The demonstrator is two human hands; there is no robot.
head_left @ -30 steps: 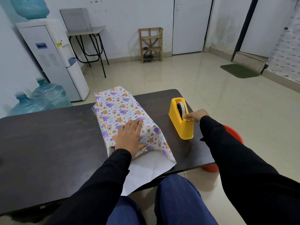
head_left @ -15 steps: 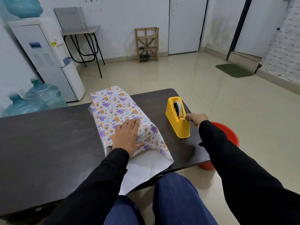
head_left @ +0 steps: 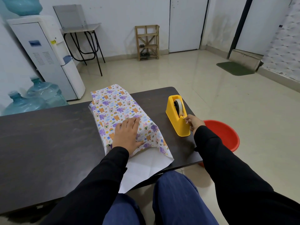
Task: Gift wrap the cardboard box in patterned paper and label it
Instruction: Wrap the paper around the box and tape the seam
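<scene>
Paper (head_left: 116, 108) is held flat under left grip (head_left: 128, 135), fingers straight, prob. so seam holds; tape (head_left: 179, 106) end is pinched by right grip (head_left: 194, 122) at dispenser (head_left: 176, 127).

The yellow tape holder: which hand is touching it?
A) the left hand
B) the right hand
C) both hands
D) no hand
B: the right hand is at the front of the yellow tape holder, with its fingers pinching the end of the tape. The left hand lies flat on the patterned paper.
</scene>
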